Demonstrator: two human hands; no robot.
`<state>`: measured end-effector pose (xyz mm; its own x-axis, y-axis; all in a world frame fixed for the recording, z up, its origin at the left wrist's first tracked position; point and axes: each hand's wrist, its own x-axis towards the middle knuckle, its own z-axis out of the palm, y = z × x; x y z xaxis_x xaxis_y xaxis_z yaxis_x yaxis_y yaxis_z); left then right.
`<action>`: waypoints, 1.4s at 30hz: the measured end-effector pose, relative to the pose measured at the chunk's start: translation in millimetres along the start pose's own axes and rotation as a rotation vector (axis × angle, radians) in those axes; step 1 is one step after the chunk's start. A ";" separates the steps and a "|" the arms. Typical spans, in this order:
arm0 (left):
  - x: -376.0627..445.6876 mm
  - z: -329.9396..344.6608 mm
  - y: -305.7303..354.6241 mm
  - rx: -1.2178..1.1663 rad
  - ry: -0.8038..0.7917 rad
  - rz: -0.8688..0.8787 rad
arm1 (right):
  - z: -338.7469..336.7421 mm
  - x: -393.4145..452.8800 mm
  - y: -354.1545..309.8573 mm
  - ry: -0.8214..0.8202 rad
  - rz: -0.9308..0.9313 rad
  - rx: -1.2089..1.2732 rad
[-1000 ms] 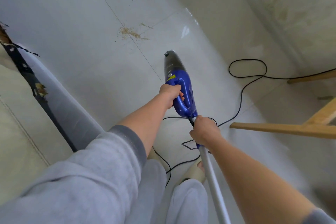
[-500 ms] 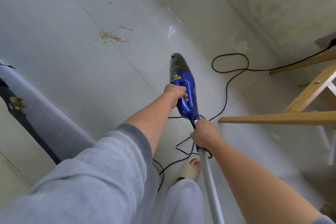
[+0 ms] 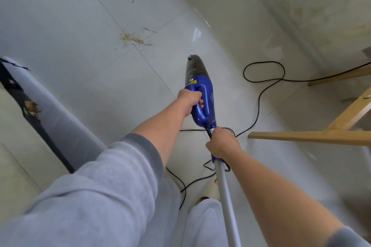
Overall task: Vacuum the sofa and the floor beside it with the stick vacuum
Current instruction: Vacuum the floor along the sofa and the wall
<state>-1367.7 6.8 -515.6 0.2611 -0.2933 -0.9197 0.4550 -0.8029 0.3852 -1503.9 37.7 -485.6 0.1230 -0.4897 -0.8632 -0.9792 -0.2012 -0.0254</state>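
Observation:
A blue stick vacuum (image 3: 201,94) with a dark dust cup points away from me above the white tiled floor (image 3: 84,62). My left hand (image 3: 189,99) grips its blue loop handle. My right hand (image 3: 221,143) grips the joint where the blue body meets the grey tube (image 3: 226,200), which runs back toward me. A patch of tan crumbs (image 3: 131,38) lies on the floor ahead, left of the vacuum's tip. The sofa (image 3: 14,126) fills the left edge, with crumbs (image 3: 31,108) on its dark torn trim.
The black power cord (image 3: 261,90) loops over the floor to the right and under my hands. A wooden frame (image 3: 313,138) stands at the right. A stained wall (image 3: 301,6) runs along the far right. My foot in a slipper (image 3: 210,190) is below the tube.
The view has swung slightly, bringing the sofa edge and crumb patch a little further right in frame. Both hands keep the same grip on the vacuum.

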 end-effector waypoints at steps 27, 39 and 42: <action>4.0 -125.0 -23.2 -0.330 0.132 -0.089 | -1.1 -17.0 -96.2 0.016 -0.186 -0.283; 3.3 -200.7 -43.8 -0.483 0.227 -0.116 | 18.6 -26.4 -161.3 0.010 -0.284 -0.404; 4.5 -214.7 -48.9 -0.509 0.242 -0.123 | 22.2 -27.1 -173.8 0.003 -0.292 -0.422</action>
<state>-1206.1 156.2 -522.3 0.3401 -0.0386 -0.9396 0.8311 -0.4550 0.3196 -1340.6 104.7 -469.0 0.3831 -0.3642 -0.8489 -0.7533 -0.6550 -0.0589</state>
